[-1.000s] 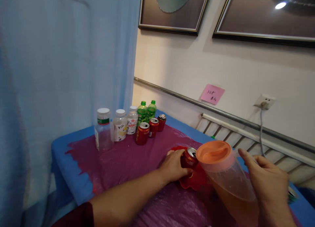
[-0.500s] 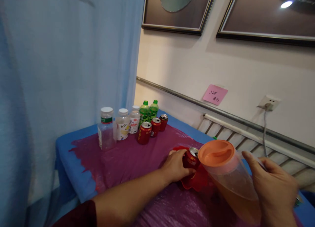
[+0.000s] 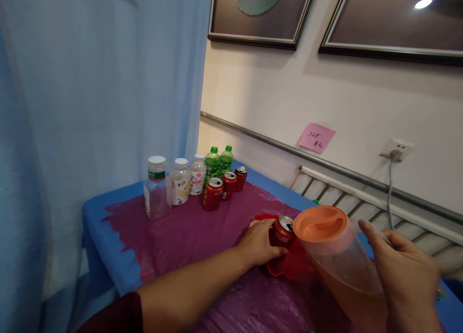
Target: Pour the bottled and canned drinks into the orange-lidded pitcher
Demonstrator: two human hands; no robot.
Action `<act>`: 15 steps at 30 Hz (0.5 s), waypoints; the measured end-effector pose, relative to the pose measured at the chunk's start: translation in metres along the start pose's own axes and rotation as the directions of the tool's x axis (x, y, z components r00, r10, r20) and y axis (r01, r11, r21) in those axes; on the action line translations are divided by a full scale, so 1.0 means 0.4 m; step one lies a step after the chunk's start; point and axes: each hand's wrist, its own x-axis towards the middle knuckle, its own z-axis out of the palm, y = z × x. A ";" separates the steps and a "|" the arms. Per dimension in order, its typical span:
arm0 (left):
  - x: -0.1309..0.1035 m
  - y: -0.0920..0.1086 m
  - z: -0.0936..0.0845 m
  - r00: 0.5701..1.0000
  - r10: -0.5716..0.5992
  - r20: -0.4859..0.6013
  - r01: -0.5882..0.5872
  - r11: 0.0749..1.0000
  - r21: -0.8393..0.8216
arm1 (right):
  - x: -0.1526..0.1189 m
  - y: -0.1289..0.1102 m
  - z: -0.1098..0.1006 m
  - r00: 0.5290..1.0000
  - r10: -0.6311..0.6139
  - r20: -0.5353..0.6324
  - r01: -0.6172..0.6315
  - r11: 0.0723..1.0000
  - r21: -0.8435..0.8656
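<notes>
My left hand (image 3: pixel 258 241) is wrapped round a red drink can (image 3: pixel 282 233) with an opened silver top. The can stands on a red wavy-edged tray (image 3: pixel 294 263). By its handle, my right hand (image 3: pixel 407 270) grips a clear plastic pitcher (image 3: pixel 352 285) with an orange lid (image 3: pixel 320 223). The pitcher leans left toward the can, its lid end beside the can's rim. Brownish liquid fills its lower part. Whether any liquid runs out of it I cannot tell.
Further back on the purple sheet (image 3: pixel 173 246) stand several red cans (image 3: pixel 212 194), two green bottles (image 3: pixel 212 164) and three clear white-capped containers (image 3: pixel 157 193). A blue curtain (image 3: pixel 108 92) hangs at the left. Along the wall run a pipe (image 3: pixel 260 136) and a radiator (image 3: pixel 333 195).
The pitcher and my right hand have shifted very slightly to the right. My left hand stays on the can.
</notes>
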 end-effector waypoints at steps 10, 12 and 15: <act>0.000 0.008 -0.004 1.000 0.009 0.030 -0.011 0.999 0.041 | 0.007 0.006 -0.013 0.997 0.040 0.062 -0.038 0.999 -0.038; -0.001 0.011 -0.005 0.999 -0.009 0.036 0.007 0.998 0.069 | 0.007 0.002 -0.021 0.997 0.038 0.066 -0.035 0.999 -0.039; -0.002 0.014 -0.004 0.997 -0.042 0.068 0.035 0.994 0.102 | 0.010 -0.005 -0.032 0.992 0.092 0.089 -0.089 0.995 -0.038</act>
